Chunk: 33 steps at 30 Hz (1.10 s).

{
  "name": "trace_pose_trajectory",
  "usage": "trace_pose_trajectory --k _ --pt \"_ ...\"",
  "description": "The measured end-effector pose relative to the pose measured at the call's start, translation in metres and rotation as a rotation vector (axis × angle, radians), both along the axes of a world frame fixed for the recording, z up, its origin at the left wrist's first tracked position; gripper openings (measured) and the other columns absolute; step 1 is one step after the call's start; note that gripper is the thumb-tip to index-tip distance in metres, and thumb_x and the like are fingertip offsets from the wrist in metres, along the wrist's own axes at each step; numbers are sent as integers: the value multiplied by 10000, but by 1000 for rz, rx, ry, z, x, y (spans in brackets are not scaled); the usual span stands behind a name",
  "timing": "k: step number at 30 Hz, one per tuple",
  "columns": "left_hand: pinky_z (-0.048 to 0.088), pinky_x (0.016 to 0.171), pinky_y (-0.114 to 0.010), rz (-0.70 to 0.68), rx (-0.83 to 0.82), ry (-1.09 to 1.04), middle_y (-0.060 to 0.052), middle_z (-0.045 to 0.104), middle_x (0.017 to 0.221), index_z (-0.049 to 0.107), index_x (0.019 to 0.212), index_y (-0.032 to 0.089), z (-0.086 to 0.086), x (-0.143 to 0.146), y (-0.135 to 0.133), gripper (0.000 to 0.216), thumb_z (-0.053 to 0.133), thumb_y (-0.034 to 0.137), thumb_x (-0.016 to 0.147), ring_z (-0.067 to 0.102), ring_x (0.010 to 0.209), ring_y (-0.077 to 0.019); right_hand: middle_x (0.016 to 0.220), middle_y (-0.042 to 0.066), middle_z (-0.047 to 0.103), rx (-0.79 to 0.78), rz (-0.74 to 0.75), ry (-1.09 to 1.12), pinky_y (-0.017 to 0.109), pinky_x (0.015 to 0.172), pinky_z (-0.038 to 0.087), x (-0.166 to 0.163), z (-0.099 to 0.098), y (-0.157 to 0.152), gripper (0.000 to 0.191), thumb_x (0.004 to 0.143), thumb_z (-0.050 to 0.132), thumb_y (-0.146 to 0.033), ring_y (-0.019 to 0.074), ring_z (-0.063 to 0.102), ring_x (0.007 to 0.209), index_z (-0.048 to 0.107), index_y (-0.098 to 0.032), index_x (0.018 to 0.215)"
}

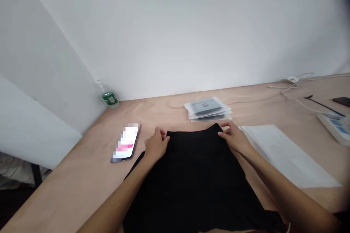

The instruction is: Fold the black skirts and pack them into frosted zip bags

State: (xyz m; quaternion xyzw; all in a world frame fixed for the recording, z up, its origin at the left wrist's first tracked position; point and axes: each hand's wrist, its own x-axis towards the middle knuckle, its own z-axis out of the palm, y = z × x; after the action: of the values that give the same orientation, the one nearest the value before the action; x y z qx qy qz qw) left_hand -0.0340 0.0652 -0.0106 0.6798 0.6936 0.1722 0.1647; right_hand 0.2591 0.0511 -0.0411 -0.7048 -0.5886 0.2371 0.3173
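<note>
A black cloth garment (pixel 191 174) lies spread over the near middle of the table, its kind not plain from here. My left hand (pixel 157 143) pinches the far left corner of it between thumb and fingers. At the far right corner, my right hand (pixel 231 136) grips the fabric the same way, and that corner is slightly raised. The far edge stretches between both hands. Part of the garment's near end runs out of view at the bottom.
Left of the garment lies a lit phone (pixel 126 142). Beyond it stands a plastic bottle (pixel 109 98) by the wall. Packed frosted bags (pixel 207 107) are stacked at the back. Flat white bags (pixel 287 156) lie right, near a power strip (pixel 335 127) and cables (pixel 292 89).
</note>
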Motion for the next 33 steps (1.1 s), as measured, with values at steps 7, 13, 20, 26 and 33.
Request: trace_pose_trajectory --k 7,13,20,26,33 --pt "303 838 -419 -72 33 103 -17 664 783 508 849 205 5 3 -3 112 487 301 795 610 838 -241 799 39 657 29 -14 -123 291 643 390 -3 9 -4 269 762 540 -340 207 603 763 527 -202 993" --pt "340 779 -369 -150 -13 127 -8 677 785 622 756 235 33 -37 -44 265 445 422 817 597 792 -215 883 25 641 -19 100 -131 294 623 427 7 29 -51 349 755 508 -505 168 577 662 575 -250 984" --pt "380 770 -345 -196 -141 88 -7 670 894 652 939 278 26 -68 -70 304 564 474 723 577 818 -208 729 2 599 -177 203 -22 272 567 411 8 17 -65 359 655 630 -424 149 528 587 620 -231 957" --pt "424 696 -314 -218 -31 39 -7 653 770 674 836 260 34 -64 -74 170 564 319 721 573 720 -182 623 -19 534 -158 281 125 260 555 403 15 32 -75 226 721 592 -387 136 498 573 654 -221 861" --pt "475 708 -278 -392 -59 -221 25 652 760 679 700 338 38 -101 -151 104 589 341 751 597 773 -163 1075 30 549 -347 619 233 315 815 443 42 50 -132 221 823 479 -245 190 560 957 653 -240 687"
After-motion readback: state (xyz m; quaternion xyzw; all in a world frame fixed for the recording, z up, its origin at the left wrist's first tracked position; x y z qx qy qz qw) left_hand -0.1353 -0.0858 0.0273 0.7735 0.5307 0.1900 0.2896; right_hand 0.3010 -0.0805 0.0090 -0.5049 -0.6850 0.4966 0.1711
